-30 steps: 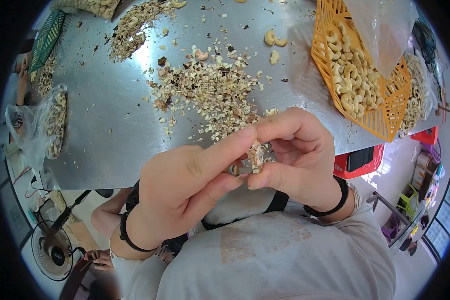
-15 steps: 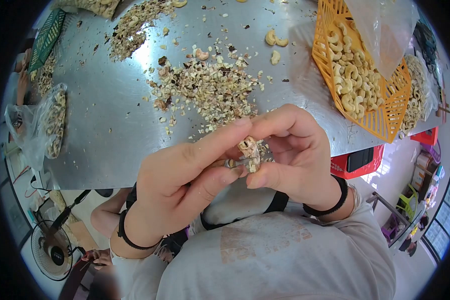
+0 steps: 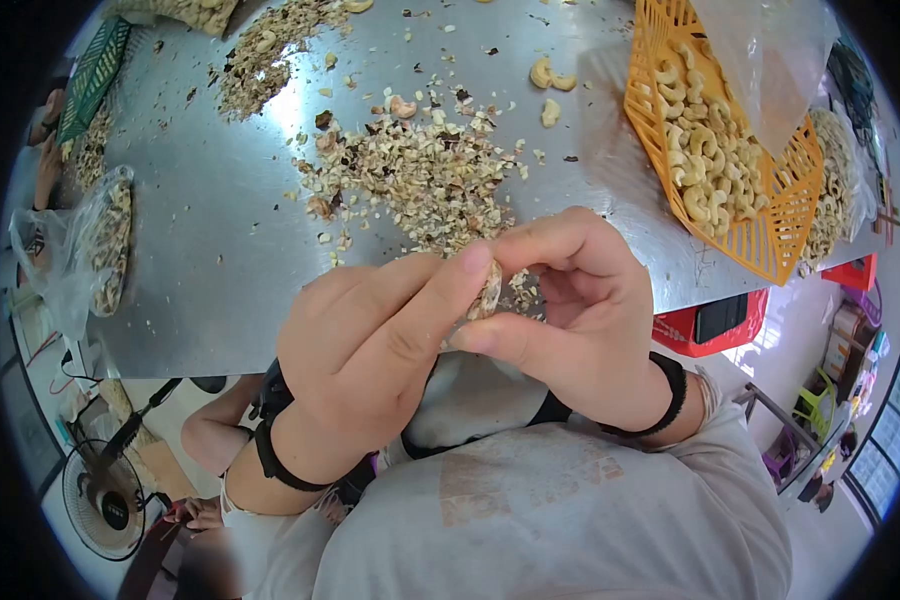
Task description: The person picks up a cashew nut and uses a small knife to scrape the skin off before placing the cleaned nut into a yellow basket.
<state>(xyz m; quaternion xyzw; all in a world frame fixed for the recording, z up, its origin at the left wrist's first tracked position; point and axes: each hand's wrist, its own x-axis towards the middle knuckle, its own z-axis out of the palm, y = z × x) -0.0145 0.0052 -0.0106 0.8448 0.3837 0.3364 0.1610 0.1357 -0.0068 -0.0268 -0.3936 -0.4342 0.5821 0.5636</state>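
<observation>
My left hand [image 3: 370,345] and my right hand [image 3: 570,310] meet over the near edge of a steel table [image 3: 210,250]. Between their fingertips is a cashew nut [image 3: 487,292] with flaky brown skin. The right thumb and forefinger pinch it. The left thumb presses against it, and the left fingers curl over whatever else they hold, which is hidden now. Both wrists wear black bands. A pile of peeled skin scraps [image 3: 420,180] lies on the table just beyond the hands.
An orange plastic basket [image 3: 770,240] of peeled cashews sits at the right, a clear bag above it. Loose cashews [image 3: 548,80] lie on the table. A bag of nuts [image 3: 100,240] and a green basket [image 3: 90,80] are at the left. A fan [image 3: 105,495] stands below.
The left hand has rolled over the nut, hiding the small metal tool seen between its fingers earlier. The nut has turned and sits higher between the fingertips.
</observation>
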